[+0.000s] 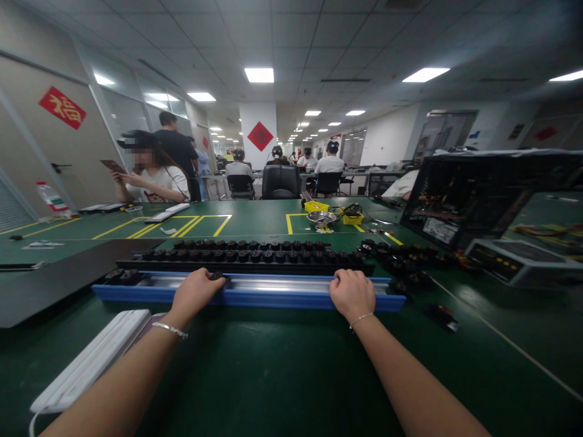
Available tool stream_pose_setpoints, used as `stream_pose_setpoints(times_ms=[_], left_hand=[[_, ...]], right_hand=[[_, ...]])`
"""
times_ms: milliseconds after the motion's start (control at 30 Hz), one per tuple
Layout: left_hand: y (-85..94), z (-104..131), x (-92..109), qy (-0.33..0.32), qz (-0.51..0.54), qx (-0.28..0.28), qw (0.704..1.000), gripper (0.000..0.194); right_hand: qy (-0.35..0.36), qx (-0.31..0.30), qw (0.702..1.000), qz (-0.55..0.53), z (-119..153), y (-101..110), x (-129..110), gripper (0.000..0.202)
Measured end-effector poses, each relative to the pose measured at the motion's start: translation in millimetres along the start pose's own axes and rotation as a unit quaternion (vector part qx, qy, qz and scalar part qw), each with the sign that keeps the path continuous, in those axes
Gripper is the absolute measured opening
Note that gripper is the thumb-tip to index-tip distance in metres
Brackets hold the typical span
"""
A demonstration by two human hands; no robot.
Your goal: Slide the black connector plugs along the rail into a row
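Observation:
A long blue channel (273, 298) with a shiny metal-looking inside lies across the green table in front of me. Over its left half, my left hand (197, 294) pinches a small black part (217, 276); whether that part touches the channel floor I cannot tell. Fingers of my right hand (353, 295) are curled over the channel toward its right end. A few similar black parts (124, 277) sit in the left end of the channel. Just behind it, black strips (246, 266) carry rows of black knob-like pieces (255, 256).
Loose black parts (405, 264) lie heaped on the right, near an open computer case (473, 197) and a power supply box (523, 261). A white power strip (93, 358) and dark panel (59, 279) are at left. Farther back are a metal bowl (321, 218) and a seated person (155, 176).

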State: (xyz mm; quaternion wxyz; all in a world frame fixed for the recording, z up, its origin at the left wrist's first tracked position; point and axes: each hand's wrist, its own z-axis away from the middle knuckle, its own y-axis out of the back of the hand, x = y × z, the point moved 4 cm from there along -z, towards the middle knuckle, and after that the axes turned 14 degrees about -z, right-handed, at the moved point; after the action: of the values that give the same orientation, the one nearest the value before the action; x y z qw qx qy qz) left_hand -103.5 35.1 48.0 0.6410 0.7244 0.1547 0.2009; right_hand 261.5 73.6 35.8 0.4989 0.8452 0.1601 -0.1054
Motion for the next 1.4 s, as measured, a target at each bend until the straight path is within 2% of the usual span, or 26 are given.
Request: stream_pose_setpoints(times_ms=[1133, 1400], left_hand=[[2.8, 10, 15, -0.012, -0.014, -0.005, 1.0, 0.041], [2.0, 11, 19, -0.016, -0.014, -0.006, 1.0, 0.04]], right_hand=[[0.004, 0.013, 1.0, -0.009, 0, 0, 0, 0.023], [-0.008, -0.002, 1.0, -0.004, 0, -2, 0, 0.023]])
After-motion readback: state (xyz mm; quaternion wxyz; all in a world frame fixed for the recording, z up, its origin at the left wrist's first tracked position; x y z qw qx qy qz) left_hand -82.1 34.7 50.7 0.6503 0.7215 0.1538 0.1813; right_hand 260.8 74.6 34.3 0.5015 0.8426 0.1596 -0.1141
